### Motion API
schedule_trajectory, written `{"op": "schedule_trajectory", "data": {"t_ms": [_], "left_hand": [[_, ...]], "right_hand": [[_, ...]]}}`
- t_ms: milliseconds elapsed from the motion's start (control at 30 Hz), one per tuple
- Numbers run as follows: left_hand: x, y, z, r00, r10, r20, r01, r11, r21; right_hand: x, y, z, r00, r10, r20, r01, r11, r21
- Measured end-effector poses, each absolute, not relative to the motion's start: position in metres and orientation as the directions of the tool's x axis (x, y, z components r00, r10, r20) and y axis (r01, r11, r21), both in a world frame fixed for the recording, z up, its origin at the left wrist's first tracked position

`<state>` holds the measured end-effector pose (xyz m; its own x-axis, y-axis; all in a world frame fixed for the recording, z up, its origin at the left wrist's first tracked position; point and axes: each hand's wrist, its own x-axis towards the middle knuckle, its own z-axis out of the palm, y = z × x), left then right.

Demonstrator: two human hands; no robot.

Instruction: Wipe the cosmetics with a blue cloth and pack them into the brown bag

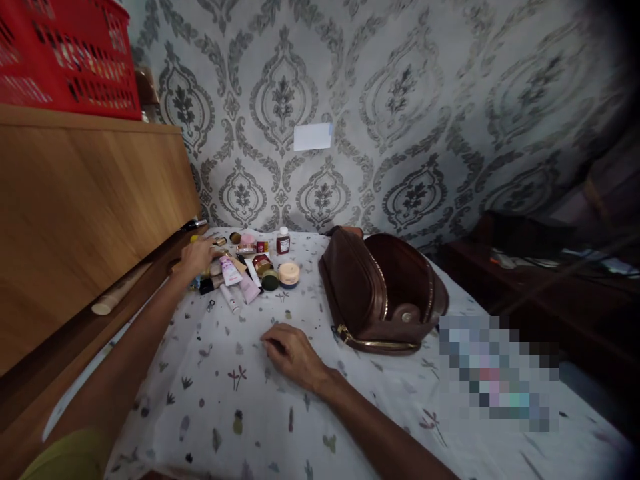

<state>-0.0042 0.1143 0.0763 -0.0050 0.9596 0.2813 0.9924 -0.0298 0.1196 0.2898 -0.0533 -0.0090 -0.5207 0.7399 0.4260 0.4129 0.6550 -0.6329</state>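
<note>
My left hand (196, 257) reaches to the far left edge of a cluster of cosmetics on the patterned cloth. Its fingertips are hidden among the small items, so what they touch cannot be made out. My right hand (290, 350) rests on the cloth in front of the cluster, fingers curled together, with nothing visible in it. Between the hands and the wall lie a pink tube (230, 271), a white tube (231, 299), a round cream jar (289, 274), a dark green lid (270, 280) and a small bottle with a white cap (283, 241). A brown toiletry bag (353, 280) stands unzipped on the right.
A wooden cabinet (95, 220) borders the left side, with a red plastic basket (70, 57) on top. Patterned wallpaper with a white switch plate (313, 137) rises behind. A blurred-out patch (495, 380) covers something right of the bag. Dark furniture (525, 267) stands farther right.
</note>
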Motion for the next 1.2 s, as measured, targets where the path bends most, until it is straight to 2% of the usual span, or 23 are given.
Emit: {"op": "schedule_trajectory", "data": {"t_ms": [167, 400, 633, 800, 1200], "left_hand": [[0.047, 0.097, 0.059, 0.311, 0.92, 0.24, 0.945, -0.326, 0.024], [0.048, 0.081, 0.063, 0.307, 0.909, 0.283, 0.947, -0.322, 0.006], [0.136, 0.055, 0.051, 0.492, 0.831, 0.262, 0.859, -0.512, 0.013], [0.174, 0.068, 0.05, 0.435, 0.859, 0.271, 0.888, -0.459, 0.029], [0.134, 0.122, 0.051, 0.21, 0.95, 0.233, 0.969, -0.233, 0.078]], "right_hand": [[0.29, -0.055, -0.008, -0.53, 0.736, 0.421, 0.418, 0.659, -0.626], [0.29, -0.057, -0.007, -0.535, 0.731, 0.423, 0.421, 0.665, -0.617], [0.29, -0.056, -0.008, -0.537, 0.726, 0.429, 0.416, 0.67, -0.614], [0.29, -0.057, -0.009, -0.539, 0.724, 0.429, 0.423, 0.674, -0.606], [0.29, -0.058, -0.006, -0.542, 0.729, 0.419, 0.437, 0.67, -0.601]]}}
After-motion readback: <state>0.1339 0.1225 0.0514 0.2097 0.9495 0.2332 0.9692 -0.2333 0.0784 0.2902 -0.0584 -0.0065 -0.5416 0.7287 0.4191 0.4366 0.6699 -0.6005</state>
